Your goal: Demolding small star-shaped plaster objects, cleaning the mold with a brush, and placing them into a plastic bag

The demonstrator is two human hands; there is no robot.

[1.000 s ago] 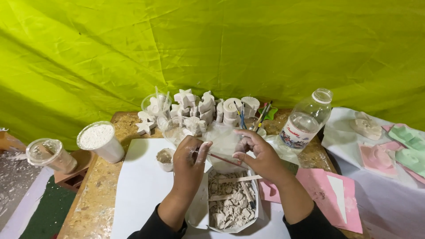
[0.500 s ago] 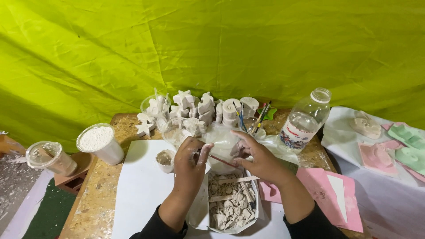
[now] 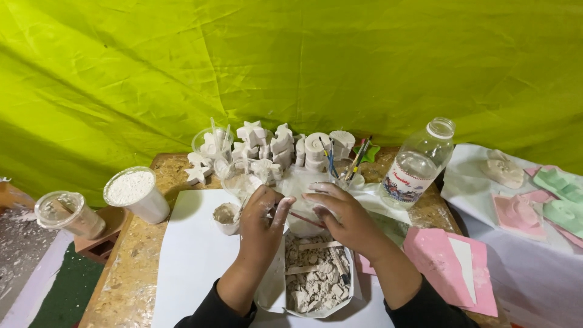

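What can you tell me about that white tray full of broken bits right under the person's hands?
The white tray is a shallow, thin-walled container, apparently plastic or foam. It lies flat on a white sheet at the near edge of the wooden table. It holds pale grey, plaster-like broken chunks and a few flat wooden sticks. Both wrists hover over its far end.

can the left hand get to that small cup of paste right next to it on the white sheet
Probably yes. The small cup stands just left of the left hand on the white sheet, with nothing between them, though that hand now meets the right hand.
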